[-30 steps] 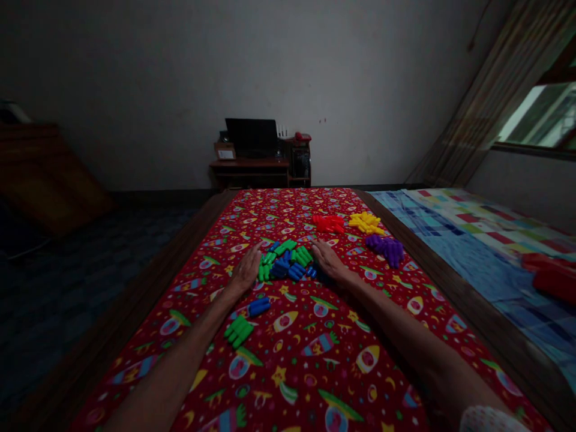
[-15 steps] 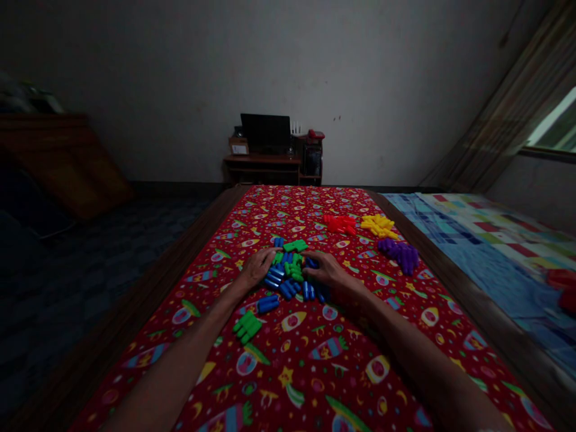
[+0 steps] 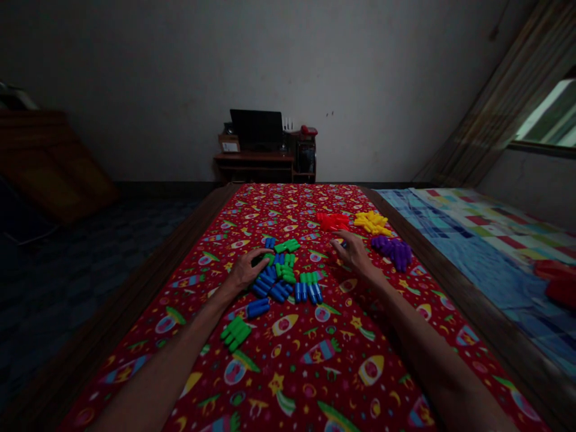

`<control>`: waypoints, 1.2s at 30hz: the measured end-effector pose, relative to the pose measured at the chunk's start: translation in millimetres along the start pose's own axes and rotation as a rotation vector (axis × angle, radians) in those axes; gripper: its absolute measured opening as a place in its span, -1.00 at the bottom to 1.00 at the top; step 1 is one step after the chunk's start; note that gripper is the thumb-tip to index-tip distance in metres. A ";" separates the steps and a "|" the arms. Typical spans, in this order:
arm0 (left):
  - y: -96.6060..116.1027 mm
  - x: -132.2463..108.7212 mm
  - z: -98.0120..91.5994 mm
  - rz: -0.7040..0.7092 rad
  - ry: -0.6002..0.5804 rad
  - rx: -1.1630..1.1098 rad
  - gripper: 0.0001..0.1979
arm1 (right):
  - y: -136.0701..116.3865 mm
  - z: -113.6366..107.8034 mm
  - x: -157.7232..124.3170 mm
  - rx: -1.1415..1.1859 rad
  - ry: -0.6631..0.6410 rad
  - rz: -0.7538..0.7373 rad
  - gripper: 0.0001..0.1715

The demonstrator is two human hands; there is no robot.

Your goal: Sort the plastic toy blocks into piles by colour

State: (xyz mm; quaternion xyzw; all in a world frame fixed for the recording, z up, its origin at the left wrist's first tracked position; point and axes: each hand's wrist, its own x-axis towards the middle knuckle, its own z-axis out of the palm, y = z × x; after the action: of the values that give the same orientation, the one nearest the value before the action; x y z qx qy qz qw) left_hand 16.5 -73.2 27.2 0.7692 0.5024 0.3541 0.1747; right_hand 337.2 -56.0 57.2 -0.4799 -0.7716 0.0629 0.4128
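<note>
My left hand [image 3: 245, 268] rests at the left edge of a mixed pile, its thumb and fingers apart beside a green piece. The pile holds short plastic cylinders in blue [image 3: 271, 282] and green [image 3: 285, 272], many lying side by side. My right hand [image 3: 354, 254] is raised to the right of the pile, with a blue cylinder [image 3: 343, 244] partly showing between its thumb and fingers. Between the hands lies a group of cylinders with green and blue ends [image 3: 308, 288]. Closer to me are a blue group [image 3: 258, 308] and a green group [image 3: 236, 333].
Separate heaps of red [image 3: 332, 221], yellow [image 3: 372, 222] and purple [image 3: 393, 252] cylinders lie at the right on the red patterned cloth [image 3: 310, 378]. A bed with a checked cover [image 3: 463, 252] stands right. A monitor [image 3: 256, 129] is on a desk at the far wall.
My right hand has moved right, away from the pile, with a blue cylinder in it. The left hand stays by the pile. The view has shifted slightly.
</note>
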 end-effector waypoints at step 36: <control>-3.8 1.7 0.7 0.032 0.031 0.056 -0.63 | -21.9 -0.7 6.1 0.824 -0.251 0.391 -0.47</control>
State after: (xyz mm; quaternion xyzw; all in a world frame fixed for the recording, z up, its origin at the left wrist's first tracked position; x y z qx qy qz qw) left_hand 14.9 -70.0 25.0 0.7761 0.5023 0.3546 0.1397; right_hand 321.4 -63.1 72.0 -0.4012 -0.6215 0.4979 0.4527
